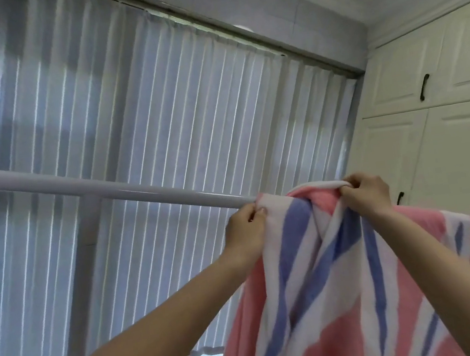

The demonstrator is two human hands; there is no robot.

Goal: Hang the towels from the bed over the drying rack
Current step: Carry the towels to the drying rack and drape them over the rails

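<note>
Two bare hands were raised to a white drying-rack bar (103, 186) that ran from 9 o'clock toward the centre of the view. No brand, label or writing could be read anywhere. Behind the bar hung pale pleated curtains (161, 127) over a bright window, under a dark curtain track, with grey wall to the left. At 3 o'clock stood cream wardrobe doors (463, 147) with black handles, under a white moulded cornice and ceiling.

A pink, white and blue striped towel (317, 286) was draped over the bar at about 4 o'clock, its body hanging down to the bottom edge and its top edge bunched in folds on the bar. The left hand (246, 230) pinched the towel's left edge between thumb and curled fingers, just where the bare bar ended. The right hand (367, 193) was clenched on the bunched top fold, fingers curled over the fabric. Beyond the right forearm, more striped towel lay spread flat along the bar toward the wardrobe.
</note>
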